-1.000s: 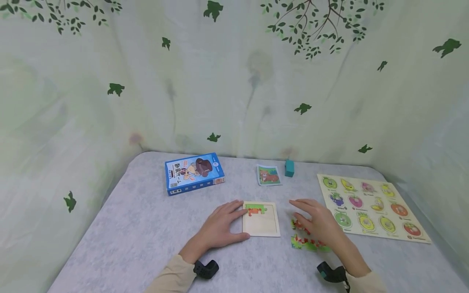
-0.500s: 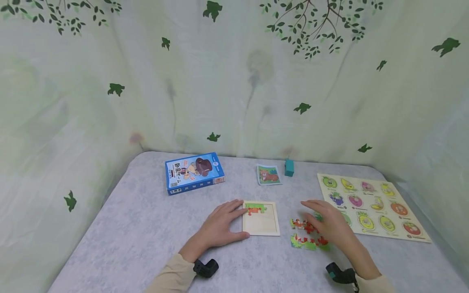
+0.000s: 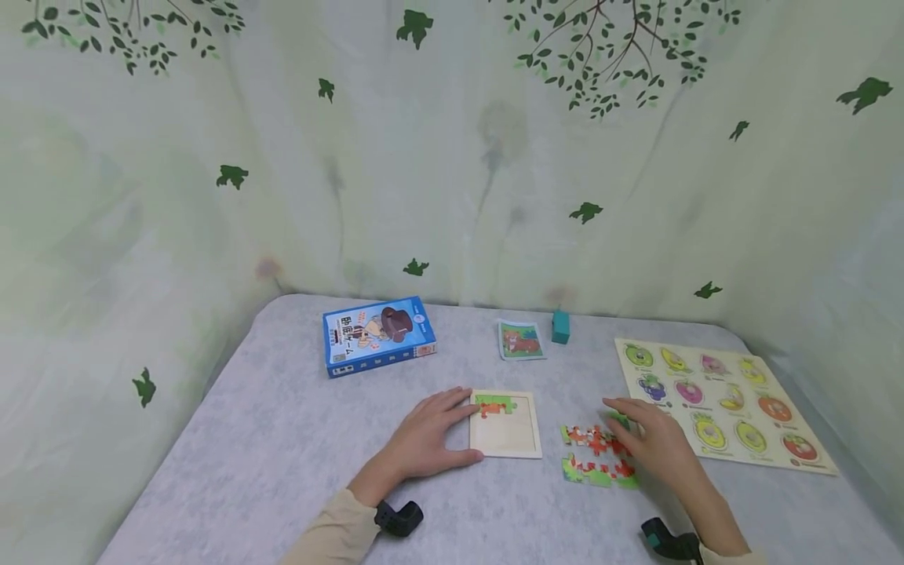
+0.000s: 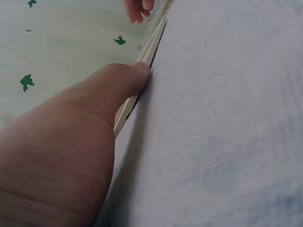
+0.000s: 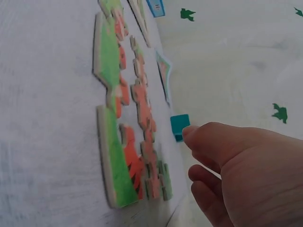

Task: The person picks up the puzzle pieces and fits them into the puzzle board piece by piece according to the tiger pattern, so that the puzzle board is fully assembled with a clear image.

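A square wooden puzzle tray point(image 3: 504, 435) lies on the table, its upper left corner filled with green and orange puzzle pieces point(image 3: 496, 405). My left hand point(image 3: 431, 439) rests along the tray's left side, fingers stretched to the upper corner and thumb point(image 4: 137, 73) against the lower edge. To the right, loose jigsaw pieces point(image 3: 589, 471) in green, red and orange lie in two rough rows. Over their right end hovers my right hand point(image 3: 653, 439), fingers relaxed and nothing held. Its thumb point(image 5: 208, 142) and fingertips stand apart from the pieces in the right wrist view.
A blue game box point(image 3: 379, 337) lies at the back left. Behind the tray are a small picture card point(image 3: 520, 340) with a brown animal and a teal block point(image 3: 560, 327). A fruit board point(image 3: 727, 404) lies at the right, and a leaf-patterned curtain point(image 3: 452, 157) hangs behind.
My right hand has moved to the right across the loose pieces, uncovering more of them. My left hand stays at the tray, and the head view has shifted slightly.
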Demonstrator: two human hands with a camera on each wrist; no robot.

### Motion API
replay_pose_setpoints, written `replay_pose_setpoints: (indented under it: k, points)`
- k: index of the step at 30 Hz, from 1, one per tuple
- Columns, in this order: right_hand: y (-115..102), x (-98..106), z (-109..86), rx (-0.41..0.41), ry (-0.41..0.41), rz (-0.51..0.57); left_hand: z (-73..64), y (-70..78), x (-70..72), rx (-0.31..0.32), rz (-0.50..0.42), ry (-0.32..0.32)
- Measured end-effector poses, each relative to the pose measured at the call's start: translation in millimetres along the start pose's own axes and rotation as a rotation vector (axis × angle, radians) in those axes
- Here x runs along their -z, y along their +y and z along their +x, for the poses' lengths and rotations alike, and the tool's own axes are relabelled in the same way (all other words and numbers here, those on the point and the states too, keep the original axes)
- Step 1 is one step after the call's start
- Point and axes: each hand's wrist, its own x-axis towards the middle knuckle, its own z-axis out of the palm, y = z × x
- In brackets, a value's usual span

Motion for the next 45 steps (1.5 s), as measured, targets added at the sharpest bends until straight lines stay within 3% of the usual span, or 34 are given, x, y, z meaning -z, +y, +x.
replay_pose_setpoints:
  k: [5,13,19,24,32,38,45]
  points:
    - [6,-5,-8.0,-0.017,-0.008,-0.008,-2.3,-0.5,-0.1,0.006,0.009,0.003]
    - [14,-17,-13.8,-0.04,0.082,0.013,-4.4,-1.0,0.8,0.009,0.006,0.0]
    - [22,-25,-12.3,-0.007,0.134,0.03,-4.5,-2.9,2.8,0.022,0.019,0.003]
    - [25,-25,-11.8,0.01,0.125,0.045,-2.2,-3.1,2.9,0.017,0.023,0.008]
    - [27,-24,-19.8,-0.05,0.073,0.047,-3.0,1.4,-1.1,0.014,0.003,-0.004]
    - [26,-21,-26.1,-0.021,0.084,0.046,-4.7,2.5,-8.3,0.014,0.003,-0.006]
    - [29,-21,-18.2,-0.003,0.084,0.053,1.5,0.0,-3.3,0.009,0.034,0.002]
